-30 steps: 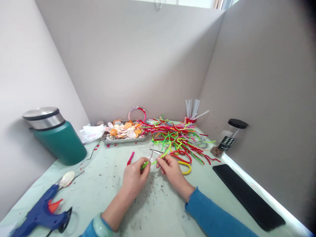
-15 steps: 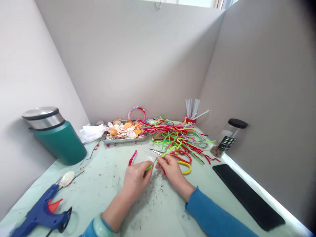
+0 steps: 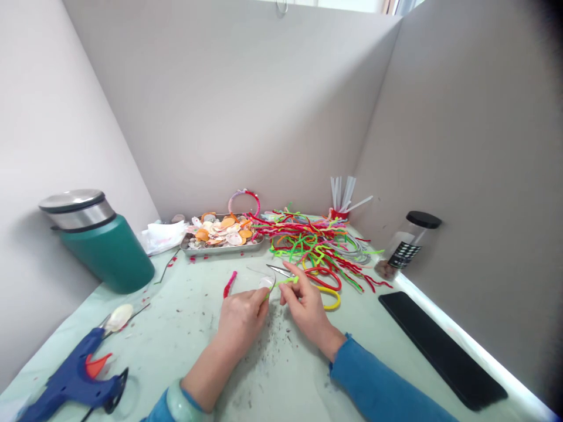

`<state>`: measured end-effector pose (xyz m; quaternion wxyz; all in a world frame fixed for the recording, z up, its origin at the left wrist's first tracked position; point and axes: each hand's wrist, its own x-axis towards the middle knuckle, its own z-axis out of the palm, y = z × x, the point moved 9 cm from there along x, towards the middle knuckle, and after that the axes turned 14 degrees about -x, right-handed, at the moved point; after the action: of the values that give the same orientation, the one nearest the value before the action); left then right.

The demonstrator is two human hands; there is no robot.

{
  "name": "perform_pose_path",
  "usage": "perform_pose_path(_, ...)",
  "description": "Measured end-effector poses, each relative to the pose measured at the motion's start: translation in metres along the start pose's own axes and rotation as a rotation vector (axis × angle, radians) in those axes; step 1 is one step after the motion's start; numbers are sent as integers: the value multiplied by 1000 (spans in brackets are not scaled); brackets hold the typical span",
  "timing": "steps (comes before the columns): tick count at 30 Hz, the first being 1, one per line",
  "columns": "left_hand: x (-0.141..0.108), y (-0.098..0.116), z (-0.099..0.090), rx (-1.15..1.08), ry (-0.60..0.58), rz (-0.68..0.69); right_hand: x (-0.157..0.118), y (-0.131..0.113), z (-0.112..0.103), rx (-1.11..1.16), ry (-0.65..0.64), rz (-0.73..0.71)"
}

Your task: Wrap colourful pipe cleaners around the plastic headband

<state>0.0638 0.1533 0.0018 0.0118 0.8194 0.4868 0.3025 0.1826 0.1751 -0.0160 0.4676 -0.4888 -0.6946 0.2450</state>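
My left hand (image 3: pixel 244 316) is closed in a pinch on a thin wire hoop, whose far side shows as a faint curved line. Fuzzy pink and red pipe cleaner wrapping (image 3: pixel 229 284) covers a section left of the fingers. A bit of green shows at the left fingertips. My right hand (image 3: pixel 303 305) pinches a yellow-green pipe cleaner (image 3: pixel 288 281), its index finger raised. Just beyond it lie scissors with red and yellow handles (image 3: pixel 323 278), blades pointing left. A whitish translucent piece (image 3: pixel 266 282) appears behind the left fingertips; its kind is unclear.
A metal tray (image 3: pixel 220 251) of shells stands at the back beside a heap of colourful pipe cleaners (image 3: pixel 312 240). A finished-looking wrapped ring (image 3: pixel 244 202) leans behind. A green bottle (image 3: pixel 108 252) and blue glue gun (image 3: pixel 74 375) are left; a jar (image 3: pixel 404 246) and black slab (image 3: pixel 440 349) right.
My right hand has shifted slightly right, away from the left, and its index finger has lifted. The hoop has turned a little, its pink-red section moving left and down.
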Motion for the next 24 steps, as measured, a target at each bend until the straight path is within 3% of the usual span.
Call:
perform_pose_path(8,1,3,6,132,-60,37,-8,-32,-28,-183,208,-279)
perform_pose_path(12,0,8,8,149,-75,97,-5,-38,-15,-360,122,-382)
perform_pose_path(16,0,15,11,115,-95,170,2,-25,-1,-479,24,-348)
perform_pose_path(24,-1,23,13,92,-138,236,3,-17,9,-542,-70,-330)
